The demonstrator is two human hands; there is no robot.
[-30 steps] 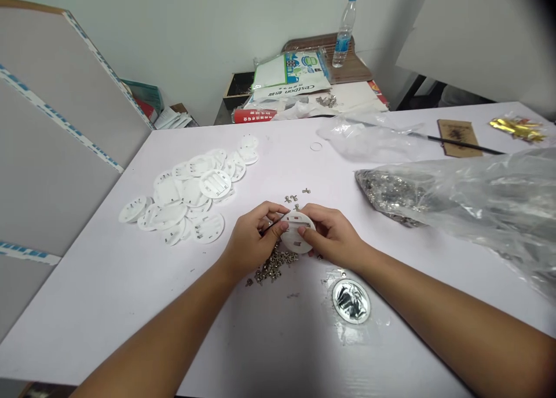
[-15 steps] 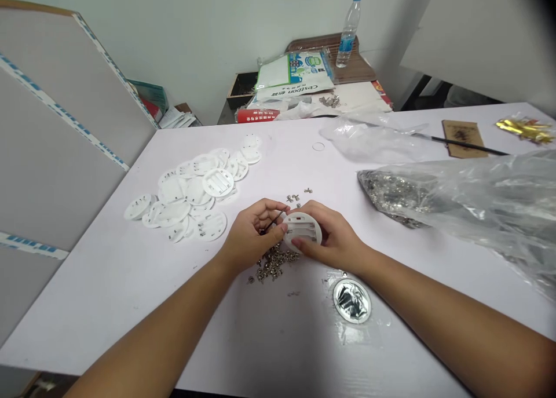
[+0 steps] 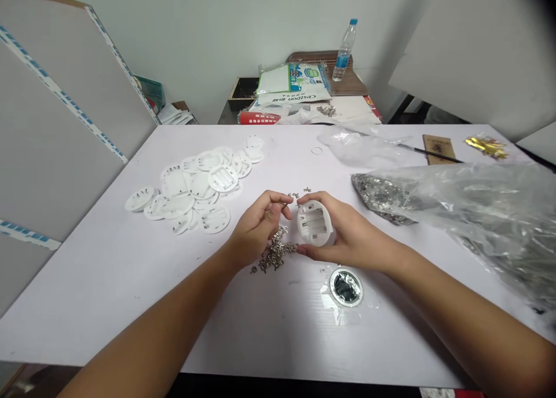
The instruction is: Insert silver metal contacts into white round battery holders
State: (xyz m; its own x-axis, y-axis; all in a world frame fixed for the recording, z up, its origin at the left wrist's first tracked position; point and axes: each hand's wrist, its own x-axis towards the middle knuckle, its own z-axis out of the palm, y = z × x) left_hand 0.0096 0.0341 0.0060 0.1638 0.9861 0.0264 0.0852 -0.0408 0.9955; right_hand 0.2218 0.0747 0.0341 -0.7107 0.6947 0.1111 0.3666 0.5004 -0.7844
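My right hand [image 3: 343, 233] grips a round white plastic battery holder [image 3: 313, 224], tilted so its ribbed slots face me. My left hand [image 3: 256, 227] is just left of it, thumb and forefinger pinched together on something too small to name, right beside the holder's rim. Under both hands lies a small heap of metal contact clips [image 3: 274, 255] on the white table [image 3: 108, 270]. A few loose clips [image 3: 299, 193] lie just beyond my fingers.
A pile of white round discs [image 3: 195, 189] lies at left. A clear bag of metal parts [image 3: 434, 201] fills the right side. A small bagged silver disc [image 3: 346, 286] sits in front of my right wrist. Grey panels stand at left; a water bottle [image 3: 343, 50] and papers lie behind.
My right hand turned the holder from flat to tilted toward me and lifted it slightly. My left hand came off the holder's face and now pinches beside it. The thin dark tool is out of sight.
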